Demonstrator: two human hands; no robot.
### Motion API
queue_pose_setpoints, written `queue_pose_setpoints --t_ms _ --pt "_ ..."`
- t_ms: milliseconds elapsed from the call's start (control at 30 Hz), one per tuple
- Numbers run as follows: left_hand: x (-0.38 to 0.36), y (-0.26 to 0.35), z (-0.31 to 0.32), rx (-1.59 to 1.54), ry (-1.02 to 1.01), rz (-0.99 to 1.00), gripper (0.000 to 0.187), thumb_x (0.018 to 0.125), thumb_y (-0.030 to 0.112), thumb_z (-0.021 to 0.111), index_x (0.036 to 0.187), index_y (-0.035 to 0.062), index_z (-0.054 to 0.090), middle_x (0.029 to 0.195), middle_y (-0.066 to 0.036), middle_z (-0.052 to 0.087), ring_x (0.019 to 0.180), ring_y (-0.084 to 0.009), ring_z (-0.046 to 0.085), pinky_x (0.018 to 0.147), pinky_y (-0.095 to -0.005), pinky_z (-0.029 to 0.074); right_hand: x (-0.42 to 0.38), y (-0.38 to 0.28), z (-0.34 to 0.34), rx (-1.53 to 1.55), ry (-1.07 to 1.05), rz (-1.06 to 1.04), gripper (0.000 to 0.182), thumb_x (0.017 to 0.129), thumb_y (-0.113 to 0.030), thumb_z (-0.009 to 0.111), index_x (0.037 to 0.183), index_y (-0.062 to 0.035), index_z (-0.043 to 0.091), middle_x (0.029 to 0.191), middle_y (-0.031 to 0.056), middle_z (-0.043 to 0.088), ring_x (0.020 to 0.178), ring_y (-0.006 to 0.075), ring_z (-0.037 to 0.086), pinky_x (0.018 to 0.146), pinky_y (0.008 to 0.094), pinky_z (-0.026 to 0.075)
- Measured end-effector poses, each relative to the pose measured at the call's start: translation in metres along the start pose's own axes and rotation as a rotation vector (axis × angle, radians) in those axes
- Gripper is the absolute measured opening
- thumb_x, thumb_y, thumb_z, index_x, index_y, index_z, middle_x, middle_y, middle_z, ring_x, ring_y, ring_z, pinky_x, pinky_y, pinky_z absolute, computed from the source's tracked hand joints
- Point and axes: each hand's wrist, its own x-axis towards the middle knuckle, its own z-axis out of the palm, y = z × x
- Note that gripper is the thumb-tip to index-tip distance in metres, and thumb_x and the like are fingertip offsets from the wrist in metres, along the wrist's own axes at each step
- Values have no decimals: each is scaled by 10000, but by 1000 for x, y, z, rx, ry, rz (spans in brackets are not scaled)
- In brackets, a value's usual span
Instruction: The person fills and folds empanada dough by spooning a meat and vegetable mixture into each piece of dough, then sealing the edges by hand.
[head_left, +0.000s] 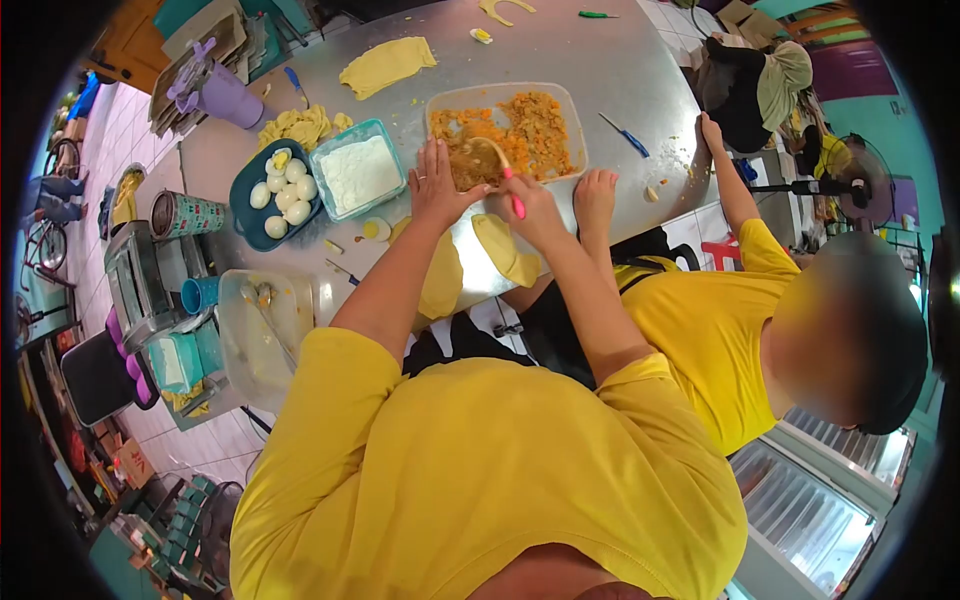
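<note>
My right hand (532, 212) is closed around the pink handle of a spoon (503, 160), whose head is down in the food. That food is a chunky orange filling (540, 125) with a brown, finer patch at the near left, in a clear plastic tray (578, 150). At the tray's near left corner rests my left hand (437, 190), fingers stretched out and thumb spread. Flat pieces of yellow dough (505, 250) lie on the table edge below my hands. Left of my left hand stands a tub of white flour (358, 175).
A blue bowl (248, 225) holds several peeled eggs. Behind are dough scraps (300, 127), a dough sheet (388, 67) and a purple tumbler (225, 92). A blue-handled knife (630, 138) lies right. Another person in yellow (700, 330) leans a hand (595, 195) on the table beside my right arm.
</note>
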Motion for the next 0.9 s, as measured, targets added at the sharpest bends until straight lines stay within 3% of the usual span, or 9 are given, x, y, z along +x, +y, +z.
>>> queue_pose_setpoints --t_ms 133,233,300,433,533,600,733,833,900 --pt "3 2 -3 -18 -39 -11 1108 646 626 617 1402 67 32 1472 -104 -16 1349 -325 44 1047 -550 124 22 -4 -37 -6 30 -49 82 748 -85 552 821 -49 558 856 163 565 731 353 576 645 412 486" --pt "1 2 -3 -35 -56 -18 1119 639 626 626 1403 73 23 1472 -99 -27 1348 -327 39 1046 -555 124 25 -28 -68 -275 72 -17 89 750 -82 547 828 -42 562 860 161 571 735 357 574 653 413 480" --pt "2 3 -4 -40 -59 -9 1124 636 623 631 1403 75 19 1471 -103 -28 1347 -330 37 1046 -556 122 26 -24 -71 -386 -91 61 78 756 -81 540 802 -33 579 811 163 593 723 361 577 654 401 474" --pt "1 3 -2 -63 -57 -20 1136 619 609 655 1403 86 20 1468 -100 -16 1349 -320 33 1052 -541 130 32 -20 -67 -236 -53 262 90 757 -77 521 766 -28 596 735 171 599 677 347 579 647 389 469" --pt "1 7 -3 -65 -54 -35 1148 604 603 668 1405 101 17 1469 -90 -17 1351 -308 30 1059 -528 134 39 29 -30 200 -68 494 137 767 -99 507 715 -22 607 677 158 606 608 303 586 597 368 475" --pt "1 5 -3 -66 -52 -45 1152 599 605 670 1405 108 14 1469 -91 -14 1350 -310 34 1058 -530 134 45 31 -6 744 24 753 155 769 -115 498 707 -9 592 657 146 599 563 258 583 546 343 495" --pt "0 6 -1 -74 -29 -37 1162 588 608 675 1407 132 4 1470 -92 -5 1349 -319 39 1056 -539 128 46 28 6 985 169 981 151 784 -117 482 758 13 554 663 146 582 581 249 601 539 332 528" --pt "0 7 -1 -94 -16 -49 1174 580 609 680 1408 140 -7 1472 -90 5 1350 -321 37 1056 -539 121 41 43 5 1223 202 1194 153 792 -108 462 827 35 504 729 185 579 641 294 618 604 375 561" --pt "-2 6 0 -108 -9 -61 1182 576 608 683 1408 140 -14 1473 -88 7 1351 -321 34 1057 -538 117 38 52 5 1433 346 1291 206 835 -125 411 892 71 443 870 290 557 786 407 613 677 445 562"
